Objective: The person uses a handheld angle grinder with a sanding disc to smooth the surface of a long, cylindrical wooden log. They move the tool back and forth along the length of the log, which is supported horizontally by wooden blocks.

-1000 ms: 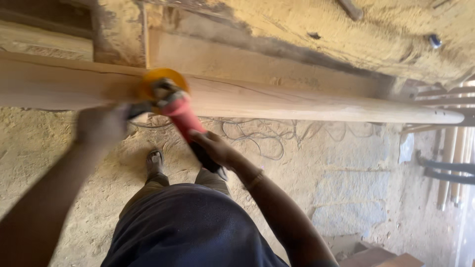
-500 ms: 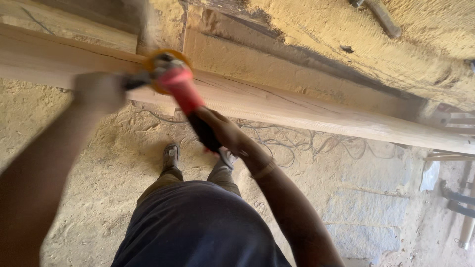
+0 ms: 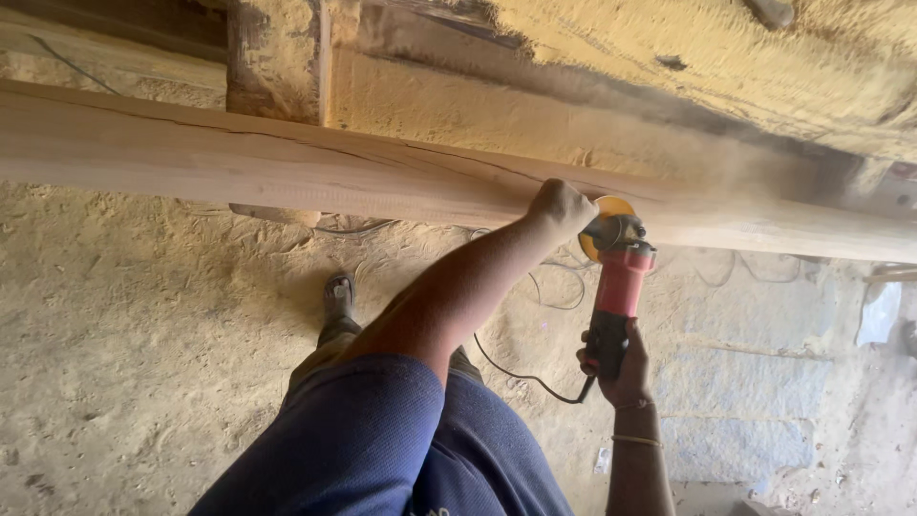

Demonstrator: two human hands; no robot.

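A long rounded wooden beam (image 3: pixel 287 167) runs across the view from left to right at about waist height. I hold a red angle grinder (image 3: pixel 619 277) with a yellow sanding disc against the beam's right part. My left hand (image 3: pixel 562 206) reaches across and grips the grinder's side handle by the disc. My right hand (image 3: pixel 616 363) is closed around the black rear of the grinder body. Fine dust hangs above the disc. The grinder's black cable (image 3: pixel 521 375) loops down from the rear.
Sawdust covers the floor (image 3: pixel 124 363) and the bench or slab (image 3: pixel 688 67) behind the beam. Thin wires (image 3: pixel 564 287) lie on the ground under the beam. My sandalled foot (image 3: pixel 337 296) stands near the beam. A white scrap (image 3: pixel 879 311) lies at the right.
The grinder has moved from the beam's left part far to the right. My left arm now crosses in front of my body, and dust rises at the disc.
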